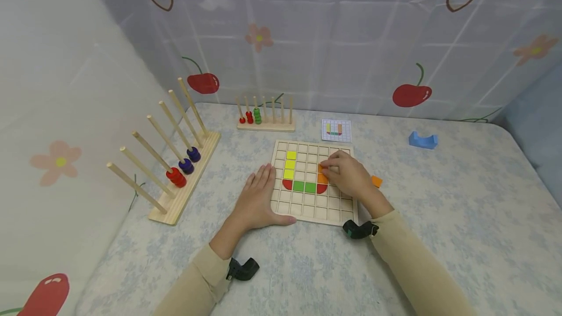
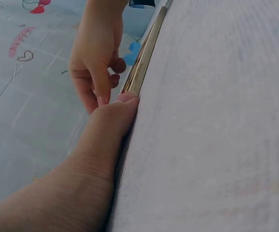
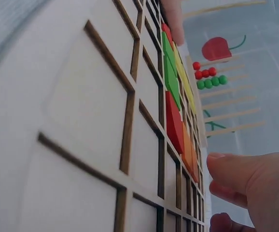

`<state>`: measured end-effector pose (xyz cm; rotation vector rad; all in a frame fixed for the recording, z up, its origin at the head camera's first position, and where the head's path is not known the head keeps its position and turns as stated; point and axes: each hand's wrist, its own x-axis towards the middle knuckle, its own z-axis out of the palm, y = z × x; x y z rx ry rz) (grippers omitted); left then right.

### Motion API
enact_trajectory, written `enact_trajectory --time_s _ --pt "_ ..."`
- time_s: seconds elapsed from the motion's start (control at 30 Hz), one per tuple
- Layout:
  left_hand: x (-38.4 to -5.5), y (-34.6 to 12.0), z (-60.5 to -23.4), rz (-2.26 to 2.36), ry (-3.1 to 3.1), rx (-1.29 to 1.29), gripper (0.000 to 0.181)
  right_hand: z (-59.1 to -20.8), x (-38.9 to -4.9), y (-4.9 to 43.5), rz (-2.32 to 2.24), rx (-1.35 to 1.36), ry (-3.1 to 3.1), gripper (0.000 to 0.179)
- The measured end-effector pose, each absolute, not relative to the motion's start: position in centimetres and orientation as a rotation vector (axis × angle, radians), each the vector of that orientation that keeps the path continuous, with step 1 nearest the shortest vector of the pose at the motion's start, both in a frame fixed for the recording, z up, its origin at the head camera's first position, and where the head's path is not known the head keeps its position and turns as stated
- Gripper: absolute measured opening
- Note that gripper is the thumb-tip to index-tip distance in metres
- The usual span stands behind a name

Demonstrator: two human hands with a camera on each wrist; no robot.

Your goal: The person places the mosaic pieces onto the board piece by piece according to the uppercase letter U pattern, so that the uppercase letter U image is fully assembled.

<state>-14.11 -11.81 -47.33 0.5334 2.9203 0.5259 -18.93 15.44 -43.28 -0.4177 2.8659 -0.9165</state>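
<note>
A wooden grid board [image 1: 290, 208] lies on the table with colored tiles set in its cells. A column of yellow tiles [image 1: 289, 164] stands at left, green tiles [image 1: 304, 187] run along the bottom, and red rounded tiles [image 1: 322, 188] sit at the corners. My left hand [image 1: 259, 204] rests along the board's left edge, fingers straight and thumb spread at the near corner. Above the right red corner, my right hand [image 1: 349, 174] pinches an orange tile with thumb and forefinger. Directly below its fingers, another orange tile [image 1: 322, 178] lies in the grid.
One loose orange tile [image 1: 376, 181] lies right of the board. A pattern card [image 1: 336, 130] lies behind it. A small bead abacus [image 1: 266, 127] stands at the back, a larger peg rack [image 1: 189, 184] with rings at left, and a blue notched block [image 1: 423, 140] at right.
</note>
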Motion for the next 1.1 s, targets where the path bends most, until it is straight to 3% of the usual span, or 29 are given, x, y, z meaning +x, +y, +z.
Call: enact_trajectory --time_s 1.1 --pt "-14.1 -11.8 -47.5 0.516 2.93 0.531 0.144 -42.8 -15.0 25.3 -0.92 -0.263 3.054 0.025"
